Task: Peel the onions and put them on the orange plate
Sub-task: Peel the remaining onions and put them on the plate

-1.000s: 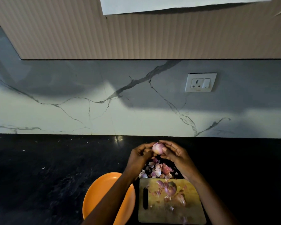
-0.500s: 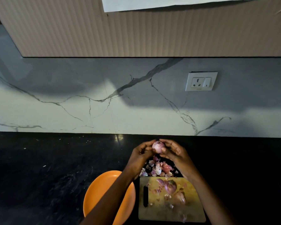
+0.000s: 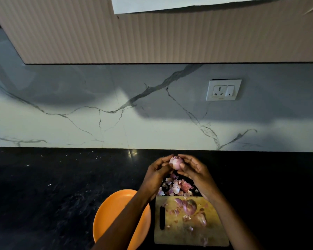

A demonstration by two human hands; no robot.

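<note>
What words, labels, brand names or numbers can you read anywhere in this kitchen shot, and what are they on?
None can be read.
The wall socket plate has a faint mark along its lower edge, too small and blurred to read.
The orange plate, cutting board and cabinet show no text.

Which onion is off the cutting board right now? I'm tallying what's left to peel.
The onion gripped between the left hand and right hand, raised above the peel pile. The other onions lie on the cutting board.
</note>
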